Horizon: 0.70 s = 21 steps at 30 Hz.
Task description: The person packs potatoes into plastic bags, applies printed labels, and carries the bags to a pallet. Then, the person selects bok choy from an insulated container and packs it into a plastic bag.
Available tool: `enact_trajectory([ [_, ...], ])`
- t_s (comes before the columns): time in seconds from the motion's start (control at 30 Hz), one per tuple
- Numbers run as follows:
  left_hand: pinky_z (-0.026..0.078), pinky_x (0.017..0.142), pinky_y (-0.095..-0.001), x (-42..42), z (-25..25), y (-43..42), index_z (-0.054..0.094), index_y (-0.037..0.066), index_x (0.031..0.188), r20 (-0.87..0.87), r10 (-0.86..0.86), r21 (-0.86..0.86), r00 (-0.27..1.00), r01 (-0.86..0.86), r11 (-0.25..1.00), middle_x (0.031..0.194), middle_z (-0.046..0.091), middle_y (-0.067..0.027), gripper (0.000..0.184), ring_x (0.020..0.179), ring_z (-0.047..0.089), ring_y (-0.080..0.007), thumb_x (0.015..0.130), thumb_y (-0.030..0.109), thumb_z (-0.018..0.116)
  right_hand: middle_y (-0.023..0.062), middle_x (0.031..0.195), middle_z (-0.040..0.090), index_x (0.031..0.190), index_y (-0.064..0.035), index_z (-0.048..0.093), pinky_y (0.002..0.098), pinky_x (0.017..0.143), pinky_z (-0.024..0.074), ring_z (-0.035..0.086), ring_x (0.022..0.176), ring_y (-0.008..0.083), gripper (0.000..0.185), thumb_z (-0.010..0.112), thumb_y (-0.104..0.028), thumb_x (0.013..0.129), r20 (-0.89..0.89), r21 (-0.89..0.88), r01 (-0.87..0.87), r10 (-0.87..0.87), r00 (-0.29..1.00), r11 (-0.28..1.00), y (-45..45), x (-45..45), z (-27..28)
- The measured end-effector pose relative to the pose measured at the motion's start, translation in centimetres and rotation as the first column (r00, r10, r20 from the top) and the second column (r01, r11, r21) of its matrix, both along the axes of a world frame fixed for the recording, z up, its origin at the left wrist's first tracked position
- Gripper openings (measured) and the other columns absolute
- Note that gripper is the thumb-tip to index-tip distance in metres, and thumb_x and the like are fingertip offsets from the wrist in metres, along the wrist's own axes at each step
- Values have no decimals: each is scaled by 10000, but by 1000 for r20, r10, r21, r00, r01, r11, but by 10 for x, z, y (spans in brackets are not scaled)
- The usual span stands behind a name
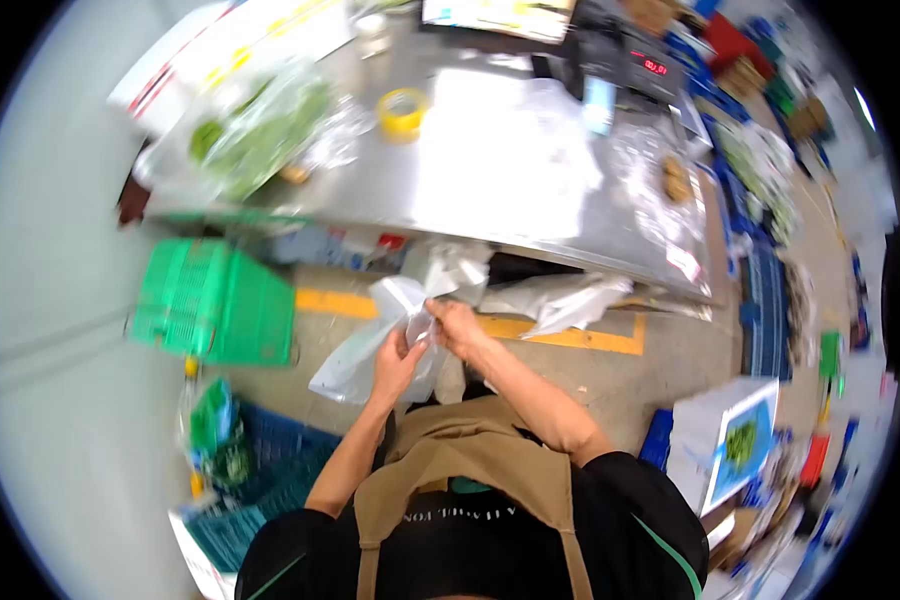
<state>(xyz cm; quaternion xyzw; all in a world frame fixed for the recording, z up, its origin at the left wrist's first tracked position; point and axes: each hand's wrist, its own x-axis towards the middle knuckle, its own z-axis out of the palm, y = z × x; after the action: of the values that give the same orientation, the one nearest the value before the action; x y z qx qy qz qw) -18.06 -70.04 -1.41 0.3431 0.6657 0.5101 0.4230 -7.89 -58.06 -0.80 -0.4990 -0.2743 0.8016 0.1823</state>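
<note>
A translucent white plastic bag hangs in front of my body, below the table's front edge. My left hand pinches it near its upper right side, fingers closed. Close beside it, my right hand also grips the bag with closed fingers. The two hands nearly meet at the bag's edge. Whether anything lies inside the bag, I cannot tell. On the steel table ahead, leafy greens in clear plastic lie at the left.
Yellow tape and a plastic-wrapped brown item rest on the table. A scale display glows at the back right. A green crate stands left, a dark teal crate nearer me. A white box stands right.
</note>
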Motion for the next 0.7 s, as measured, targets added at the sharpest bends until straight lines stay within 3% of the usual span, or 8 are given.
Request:
enact_trajectory([
  [0.03,477,635,-272,8,-1,6,547,-23,961,-45,-103,-74,994,100,992,785,598,-57,291,708,571,-120,812,211,635,99,779,613,926,59,555,318,553,501,588,622,190,244,610,-162,838,-7,-18,83,-83,996,996,-6,17,20],
  [0.1,476,589,-271,29,-6,15,572,-21,838,-140,-287,-236,948,250,939,730,584,-32,238,659,557,-104,831,214,613,99,797,615,941,60,585,281,535,451,557,629,154,275,644,-171,804,-61,197,125,-115,991,972,-17,59,41],
  [0.2,480,576,-248,76,1,28,587,-3,794,219,-313,-166,924,351,922,719,560,-15,235,652,537,-79,877,215,566,97,798,622,955,59,613,257,543,418,532,631,132,284,664,-153,772,84,320,21,-51,995,947,-28,121,48],
  [0.23,481,575,-249,94,5,34,589,1,800,266,-336,-177,904,388,904,721,560,-13,239,653,538,-81,885,222,554,96,794,625,958,58,619,254,552,414,528,630,130,282,665,-142,764,170,319,-43,-13,985,947,-33,144,46],
  [0.33,484,591,-249,152,14,49,599,4,862,354,-419,-230,836,512,827,772,588,-23,255,674,552,-98,905,243,520,80,777,622,895,56,635,256,573,415,521,641,127,230,665,-119,748,196,222,128,-173,965,967,-48,206,36],
  [0.43,485,612,-254,225,16,63,595,0,914,342,-529,-202,777,610,766,802,594,-36,274,703,559,-107,912,257,498,83,783,618,881,72,623,277,623,448,551,683,148,223,668,-105,754,116,247,421,-458,881,873,-58,272,26],
  [0.63,492,629,-264,385,48,77,563,8,965,214,-708,-151,673,739,657,768,569,-44,303,697,554,-115,909,295,483,65,713,606,778,63,622,264,569,425,523,625,122,183,693,-97,724,135,477,577,-704,697,663,-73,430,36],
  [0.7,498,630,-276,433,42,78,555,19,964,368,-681,-158,633,765,625,763,564,-40,278,678,548,-117,906,283,489,44,662,569,710,43,591,263,528,395,485,584,108,191,709,-107,706,210,554,534,-728,652,639,-80,468,48],
])
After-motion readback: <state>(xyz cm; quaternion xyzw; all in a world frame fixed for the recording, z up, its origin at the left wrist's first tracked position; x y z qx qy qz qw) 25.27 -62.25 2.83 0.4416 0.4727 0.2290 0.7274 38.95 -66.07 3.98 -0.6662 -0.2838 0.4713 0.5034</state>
